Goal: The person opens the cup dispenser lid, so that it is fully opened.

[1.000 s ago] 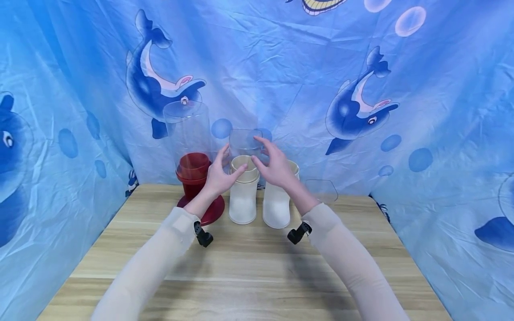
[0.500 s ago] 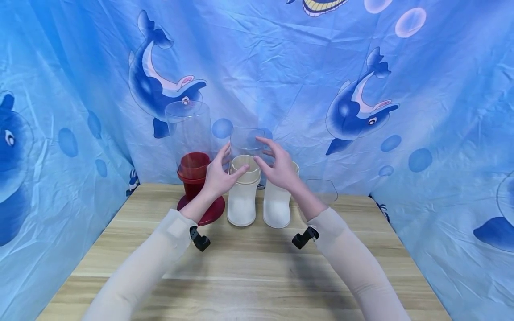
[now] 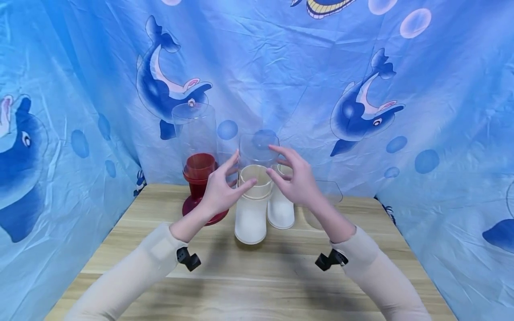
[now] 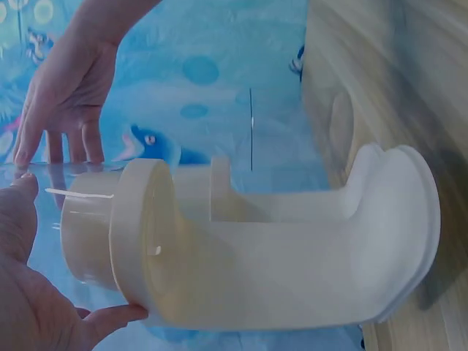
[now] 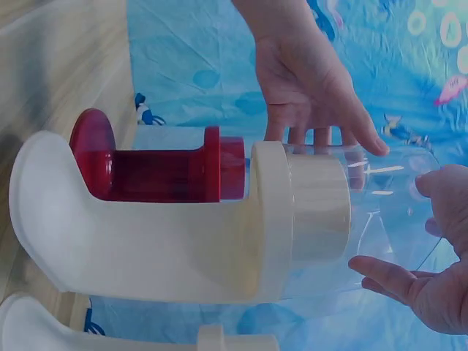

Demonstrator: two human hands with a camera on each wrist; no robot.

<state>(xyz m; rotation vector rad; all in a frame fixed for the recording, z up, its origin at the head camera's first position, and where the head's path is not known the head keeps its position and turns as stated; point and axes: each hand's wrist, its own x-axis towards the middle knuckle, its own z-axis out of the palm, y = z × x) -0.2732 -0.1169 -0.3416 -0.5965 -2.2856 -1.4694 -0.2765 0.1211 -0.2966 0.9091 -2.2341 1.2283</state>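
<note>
A white stand [image 3: 250, 220] with a curved foot and a round collar carries a clear cylinder [image 3: 259, 147]. The cylinder fits around the stand's raised cream rim [image 5: 320, 208]. My left hand [image 3: 222, 187] holds the cylinder's left side, low near the collar. From the right, my right hand [image 3: 295, 176] grips the cylinder higher up, thumb in front and fingers behind. In the left wrist view the stand's foot [image 4: 402, 227] is close to the table; whether it touches cannot be seen.
A red stand [image 3: 196, 189] with a taller clear cylinder [image 3: 194, 138] is at the back left. Behind the held one is a second white stand [image 3: 281, 214]. A clear container [image 3: 329, 191] lies at the back right. A blue dolphin-print curtain [image 3: 277, 84] surrounds the wooden table [image 3: 225, 285].
Both hands have brought the white stand and its clear cylinder toward me and slightly right. It now partly covers the second white stand. The red stand has stayed put.
</note>
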